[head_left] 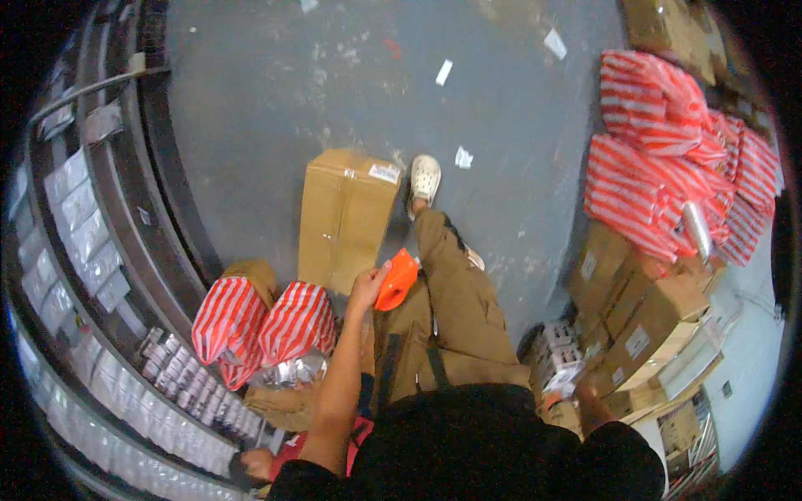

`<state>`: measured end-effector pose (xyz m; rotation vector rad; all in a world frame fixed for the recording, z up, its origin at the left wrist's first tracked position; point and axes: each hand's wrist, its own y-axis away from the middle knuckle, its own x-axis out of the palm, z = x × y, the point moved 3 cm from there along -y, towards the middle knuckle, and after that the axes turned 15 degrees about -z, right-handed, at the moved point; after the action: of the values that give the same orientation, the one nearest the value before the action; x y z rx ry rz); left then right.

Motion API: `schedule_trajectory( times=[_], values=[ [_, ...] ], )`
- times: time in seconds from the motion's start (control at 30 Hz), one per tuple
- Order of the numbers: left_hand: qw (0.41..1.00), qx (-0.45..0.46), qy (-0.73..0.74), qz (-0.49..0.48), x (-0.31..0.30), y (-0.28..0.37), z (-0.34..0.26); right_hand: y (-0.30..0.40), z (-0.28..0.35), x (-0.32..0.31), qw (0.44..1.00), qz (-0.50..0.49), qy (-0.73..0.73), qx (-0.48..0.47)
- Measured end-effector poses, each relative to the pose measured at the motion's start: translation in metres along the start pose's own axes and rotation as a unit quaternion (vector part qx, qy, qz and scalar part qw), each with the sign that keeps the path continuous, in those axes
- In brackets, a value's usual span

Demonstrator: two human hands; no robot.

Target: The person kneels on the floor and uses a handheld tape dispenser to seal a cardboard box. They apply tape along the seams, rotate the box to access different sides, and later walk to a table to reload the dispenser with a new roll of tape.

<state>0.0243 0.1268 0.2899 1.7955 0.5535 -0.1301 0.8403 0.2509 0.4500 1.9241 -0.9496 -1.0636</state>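
My left hand (371,287) grips a bright orange plastic object (398,280) by its edge, in front of my brown trousers. A dark hole shows in the object; its exact kind is unclear. Just beyond it, a taped cardboard box (343,219) with a white label stands on the floor beside my foot in a cream clog (426,178). My right hand (587,389) hangs at my right side, blurred, near stacked small white boxes (559,360). Its fingers cannot be made out.
Racks with clear-bagged goods (88,216) line the left. Red-and-white striped bags (229,316) stand near them, and more striped bags (655,181) are piled right, above cardboard boxes (633,319). Paper scraps (444,72) lie on the grey floor. Another person (257,464) is low at left.
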Motion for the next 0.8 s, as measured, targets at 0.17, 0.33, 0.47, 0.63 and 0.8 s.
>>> schedule_trajectory(
  times=[0.17, 0.33, 0.47, 0.63, 0.8],
  values=[
    [0.988, 0.077, 0.084, -0.107, -0.003, 0.070, -0.041, -0.075, 0.086, -0.034, 0.964, -0.056, 0.182, -0.186],
    [0.973, 0.143, 0.062, -0.170, -0.014, 0.151, -0.045, -0.143, 0.303, -0.294, 0.792, -0.384, -0.260, -0.397],
    [0.914, 0.181, 0.312, -0.188, -0.003, 0.236, -0.032, 0.042, 0.420, -0.422, 0.692, -0.281, -0.366, -0.555],
    [0.583, 0.103, 0.785, 0.179, 0.028, 0.348, -0.060, 0.137, 0.411, -0.443, 0.756, -0.123, -0.421, -0.485],
    [0.547, 0.126, 0.789, 0.250, 0.057, 0.358, -0.111, 0.104, 0.366, -0.445, 0.639, -0.161, -0.603, -0.448]
  ],
)
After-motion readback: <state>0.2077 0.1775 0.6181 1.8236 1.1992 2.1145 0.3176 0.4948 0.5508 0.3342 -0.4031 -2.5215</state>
